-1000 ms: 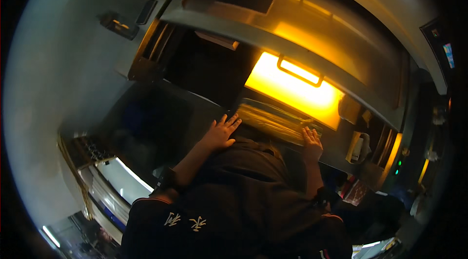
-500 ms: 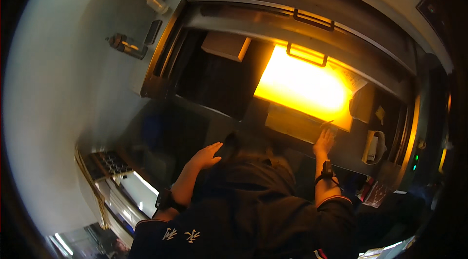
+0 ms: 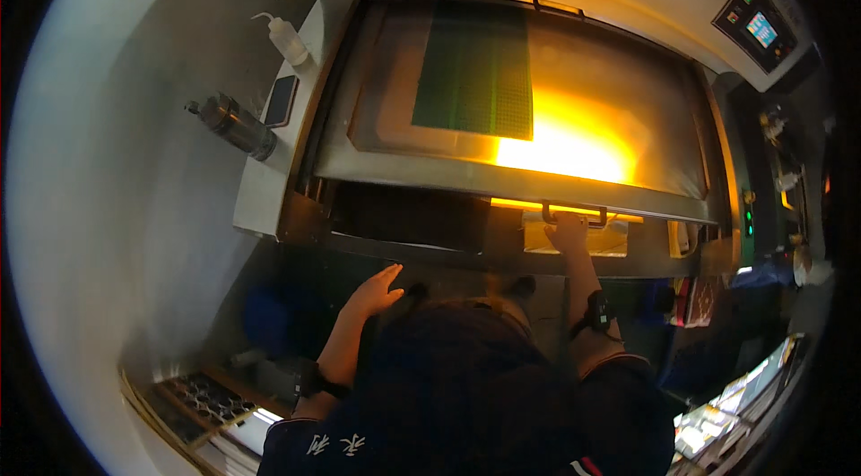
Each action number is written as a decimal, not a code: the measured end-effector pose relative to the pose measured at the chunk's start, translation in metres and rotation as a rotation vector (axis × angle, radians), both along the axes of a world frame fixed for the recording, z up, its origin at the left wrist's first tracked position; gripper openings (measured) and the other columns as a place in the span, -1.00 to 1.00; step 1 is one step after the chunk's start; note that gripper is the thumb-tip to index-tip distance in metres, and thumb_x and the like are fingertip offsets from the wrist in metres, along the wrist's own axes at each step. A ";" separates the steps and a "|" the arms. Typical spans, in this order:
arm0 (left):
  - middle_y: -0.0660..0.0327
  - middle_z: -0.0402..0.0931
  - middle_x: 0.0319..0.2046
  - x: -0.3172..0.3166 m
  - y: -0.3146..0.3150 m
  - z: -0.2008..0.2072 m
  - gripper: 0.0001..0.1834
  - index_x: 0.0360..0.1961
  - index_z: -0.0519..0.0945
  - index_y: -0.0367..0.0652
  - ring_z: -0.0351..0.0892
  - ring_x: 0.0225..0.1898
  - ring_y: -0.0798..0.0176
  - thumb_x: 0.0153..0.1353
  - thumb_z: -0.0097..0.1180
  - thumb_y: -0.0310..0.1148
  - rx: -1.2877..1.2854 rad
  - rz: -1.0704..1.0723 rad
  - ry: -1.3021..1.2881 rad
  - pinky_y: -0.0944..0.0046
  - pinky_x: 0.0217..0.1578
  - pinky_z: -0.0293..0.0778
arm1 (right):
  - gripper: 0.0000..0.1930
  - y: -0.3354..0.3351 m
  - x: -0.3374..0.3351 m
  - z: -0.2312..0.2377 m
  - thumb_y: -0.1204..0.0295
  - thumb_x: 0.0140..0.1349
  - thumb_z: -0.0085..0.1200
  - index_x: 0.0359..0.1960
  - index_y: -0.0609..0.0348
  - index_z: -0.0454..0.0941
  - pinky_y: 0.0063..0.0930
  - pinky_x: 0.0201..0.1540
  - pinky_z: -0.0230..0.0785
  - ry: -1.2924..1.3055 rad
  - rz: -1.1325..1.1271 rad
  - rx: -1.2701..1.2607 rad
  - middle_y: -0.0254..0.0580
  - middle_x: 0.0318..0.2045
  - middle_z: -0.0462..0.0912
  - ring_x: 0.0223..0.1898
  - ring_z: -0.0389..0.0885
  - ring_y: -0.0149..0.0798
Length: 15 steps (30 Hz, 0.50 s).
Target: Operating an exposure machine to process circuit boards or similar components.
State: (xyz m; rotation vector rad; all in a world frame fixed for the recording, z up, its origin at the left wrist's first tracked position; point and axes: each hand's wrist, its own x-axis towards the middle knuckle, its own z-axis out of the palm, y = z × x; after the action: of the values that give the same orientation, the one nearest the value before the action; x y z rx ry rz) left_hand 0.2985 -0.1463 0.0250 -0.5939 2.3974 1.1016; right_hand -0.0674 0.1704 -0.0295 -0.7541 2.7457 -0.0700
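Observation:
A large machine with a hinged glass lid (image 3: 502,117) fills the upper view, and amber light glows from inside it. My right hand (image 3: 569,229) grips the metal handle (image 3: 574,212) on the lid's front edge, and the lid is low over the bed. A green grid sheet (image 3: 475,68) shows through the glass. My left hand (image 3: 374,292) hovers with fingers spread in front of the machine's dark front panel (image 3: 404,256), holding nothing. Dark sleeves and wrist bands cover both forearms.
A white squeeze bottle (image 3: 285,38), a dark phone-like device (image 3: 281,99) and a metal cylinder (image 3: 235,125) sit at the machine's left side. A control screen (image 3: 759,26) is at the upper right. A tray with several dark holes (image 3: 202,397) lies lower left.
The lid has come down from wide open to nearly shut. My right hand left the glowing bed and took the lid handle. My left hand lifted off the front edge.

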 end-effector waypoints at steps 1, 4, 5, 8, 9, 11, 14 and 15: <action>0.07 0.11 0.44 0.006 -0.011 0.003 -0.26 0.43 0.20 -0.08 0.14 0.42 0.03 0.26 0.10 -0.14 -0.009 -0.022 -0.001 0.13 0.37 0.15 | -0.43 -0.003 0.011 0.002 0.00 0.15 0.14 0.12 0.06 0.52 0.20 0.34 0.02 -0.077 -0.047 0.118 -0.07 0.08 0.57 0.20 0.45 -0.03; 0.02 0.11 0.43 0.025 -0.040 -0.004 -0.26 0.42 0.20 -0.15 0.13 0.43 0.00 0.28 0.09 -0.12 0.051 -0.089 0.056 0.12 0.38 0.13 | -0.44 -0.003 0.048 0.003 -0.06 0.15 0.13 0.00 0.13 0.61 0.10 0.27 0.19 -0.112 -0.130 0.273 0.00 -0.09 0.68 0.04 0.61 0.02; -0.01 0.11 0.43 0.033 -0.050 -0.011 -0.25 0.42 0.19 -0.19 0.12 0.43 -0.01 0.29 0.09 -0.11 0.108 -0.117 0.096 0.11 0.38 0.12 | -0.42 -0.002 0.057 0.009 -0.07 0.14 0.15 0.02 0.14 0.60 0.03 0.21 0.27 -0.208 -0.190 0.293 0.01 -0.08 0.68 0.03 0.61 0.03; -0.04 0.11 0.43 0.037 -0.063 -0.016 -0.26 0.41 0.19 -0.24 0.12 0.43 -0.01 0.32 0.07 -0.09 0.244 -0.186 0.068 0.10 0.38 0.12 | -0.33 0.025 0.091 0.016 -0.10 0.10 0.19 0.06 0.22 0.57 -0.14 0.08 0.42 -0.415 -0.296 0.317 0.09 -0.03 0.65 0.04 0.59 0.11; -0.04 0.11 0.43 0.037 -0.064 -0.019 -0.26 0.41 0.19 -0.24 0.12 0.43 -0.01 0.32 0.07 -0.09 0.252 -0.193 0.068 0.10 0.38 0.12 | -0.32 0.030 0.104 0.029 -0.10 0.09 0.21 0.06 0.22 0.56 -0.12 0.09 0.41 -0.368 -0.273 0.257 0.13 0.00 0.62 0.05 0.58 0.13; -0.04 0.11 0.43 0.025 -0.063 -0.023 -0.25 0.42 0.15 -0.24 0.12 0.43 -0.04 0.34 0.06 -0.09 0.306 -0.377 -0.006 0.09 0.36 0.13 | -0.31 0.043 0.123 0.052 -0.06 0.06 0.28 0.09 0.22 0.54 -0.09 0.11 0.39 -0.275 -0.266 0.207 0.20 0.07 0.57 0.08 0.55 0.18; -0.07 0.15 0.40 -0.008 -0.047 0.001 -0.20 0.45 0.06 -0.23 0.15 0.41 -0.08 0.33 0.11 -0.13 0.765 -0.160 0.188 0.06 0.35 0.15 | -0.41 0.046 0.139 0.125 0.00 0.06 0.30 -0.04 0.24 0.60 -0.03 0.03 0.42 -0.107 -0.277 0.187 0.20 -0.07 0.63 0.00 0.58 0.19; -0.06 0.13 0.40 -0.022 -0.043 0.002 -0.17 0.45 0.00 -0.22 0.11 0.42 -0.08 0.31 0.14 -0.17 0.820 -0.074 0.250 0.01 0.35 0.12 | -0.45 0.038 0.140 0.157 0.01 0.06 0.29 -0.11 0.26 0.63 -0.01 0.00 0.43 -0.069 -0.285 0.192 0.19 -0.14 0.65 -0.05 0.60 0.19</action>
State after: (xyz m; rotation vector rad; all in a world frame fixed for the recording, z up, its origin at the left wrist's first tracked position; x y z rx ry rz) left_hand 0.2764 -0.1895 0.0270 -0.0834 1.8602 2.0312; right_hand 0.0728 0.2088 0.1278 -0.3021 2.7241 0.1042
